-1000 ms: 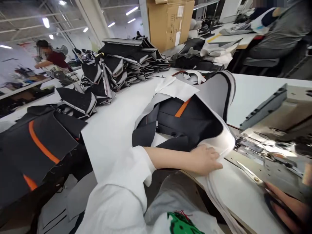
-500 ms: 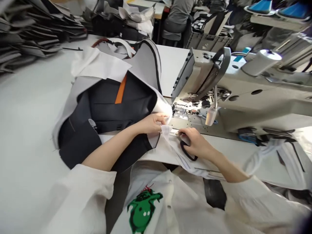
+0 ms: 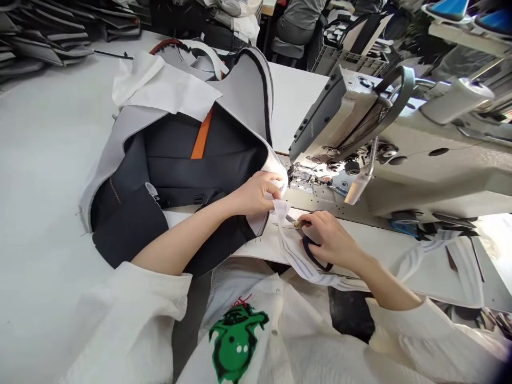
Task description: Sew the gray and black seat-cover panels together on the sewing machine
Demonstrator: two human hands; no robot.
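My left hand (image 3: 260,193) pinches the end of a white fabric tape (image 3: 298,265) at the light edge of a black and grey bag piece (image 3: 182,173). From the fingers the tape hangs down and runs off to the right, under my right forearm. My right hand (image 3: 331,239) is closed round dark-handled scissors (image 3: 317,256). Their blades point left and stand slightly apart, close by the tape just below my left fingertips. Whether they touch it, I cannot tell. An orange strip (image 3: 202,136) lies inside the bag piece.
A sewing machine (image 3: 404,138) with a lit needle area stands to the right, just beyond my hands. A thread cone (image 3: 458,101) sits on it. Stacked dark pieces (image 3: 44,34) lie at the back left. Behind the table are a grey crate (image 3: 340,58) and a seated person (image 3: 300,21).
The view has shifted, so the machine appears farther right. The scissors' blades now show parted beside the tape. My left hand keeps its pinch at the bag's edge.
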